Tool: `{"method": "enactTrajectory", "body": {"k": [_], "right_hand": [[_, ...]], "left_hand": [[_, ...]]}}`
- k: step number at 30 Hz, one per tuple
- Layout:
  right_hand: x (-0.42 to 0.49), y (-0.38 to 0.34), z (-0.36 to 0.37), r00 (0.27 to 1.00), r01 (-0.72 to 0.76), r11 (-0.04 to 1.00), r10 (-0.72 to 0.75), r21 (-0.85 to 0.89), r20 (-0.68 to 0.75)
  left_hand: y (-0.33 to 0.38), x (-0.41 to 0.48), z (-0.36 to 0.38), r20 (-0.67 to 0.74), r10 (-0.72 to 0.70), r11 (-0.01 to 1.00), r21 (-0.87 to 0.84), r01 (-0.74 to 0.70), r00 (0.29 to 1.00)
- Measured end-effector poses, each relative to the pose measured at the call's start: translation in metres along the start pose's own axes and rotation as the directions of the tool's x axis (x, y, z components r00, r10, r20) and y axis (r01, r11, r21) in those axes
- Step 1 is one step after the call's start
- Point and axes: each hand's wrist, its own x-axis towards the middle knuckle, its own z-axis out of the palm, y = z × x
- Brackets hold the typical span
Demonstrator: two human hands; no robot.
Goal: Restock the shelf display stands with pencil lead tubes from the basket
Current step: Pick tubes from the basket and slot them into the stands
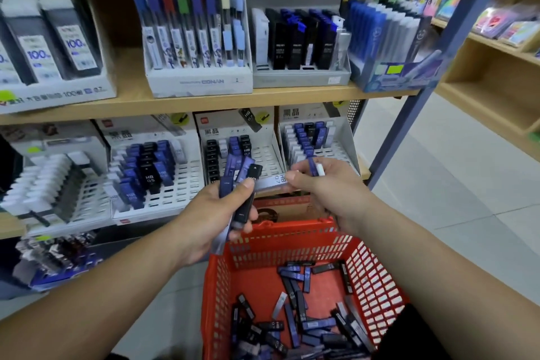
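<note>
Just above the red basket's far rim, the left hand curls its fingers round a fanned bunch of pencil lead tubes, while the right hand pinches a pale HB 0.7 tube by its end; many more lie loose in the basket. They look light, stiff and slick, probably best pinched across the long flat sides. The basket's near edge is cut off, and labels on the display stands beyond it are too blurred to sort grades.
</note>
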Motion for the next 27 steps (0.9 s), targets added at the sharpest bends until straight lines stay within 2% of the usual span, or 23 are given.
{"method": "enactTrajectory", "body": {"k": [2, 3, 7, 11, 18, 23, 27], "right_hand": [[0.002, -0.001, 0.014, 0.99, 0.064, 0.996, -0.072, -0.066, -0.124], [0.003, -0.001, 0.021, 0.987, 0.076, 0.996, -0.081, -0.039, -0.138], [0.001, -0.002, 0.053, 0.983, 0.095, 0.995, -0.099, -0.032, -0.157], [0.002, -0.009, 0.076, 0.977, 0.121, 0.991, -0.108, 0.056, -0.182], [0.01, -0.015, 0.102, 0.974, 0.173, 0.984, -0.178, -0.052, -0.14], [0.026, -0.022, 0.097, 0.959, 0.212, 0.962, -0.238, -0.172, -0.151], [0.039, -0.015, 0.067, 0.941, 0.162, 0.981, -0.187, -0.11, -0.281]], "left_hand": [[-0.003, -0.009, -0.007, -0.003, -0.019, 1.0, 0.011, 0.019, 1.0], [-0.006, -0.014, -0.012, -0.001, -0.034, 0.999, 0.012, 0.034, 0.999], [-0.013, -0.027, -0.034, -0.007, -0.072, 0.997, 0.029, 0.072, 0.997], [-0.012, -0.036, -0.062, -0.028, -0.085, 0.991, 0.102, 0.087, 0.996], [-0.025, -0.042, -0.093, -0.159, -0.128, 0.98, 0.131, 0.15, 0.979], [-0.018, -0.036, -0.091, -0.197, -0.122, 0.983, 0.109, 0.146, 0.973], [-0.007, -0.022, -0.071, -0.167, -0.095, 0.988, 0.106, 0.113, 0.981]]}}
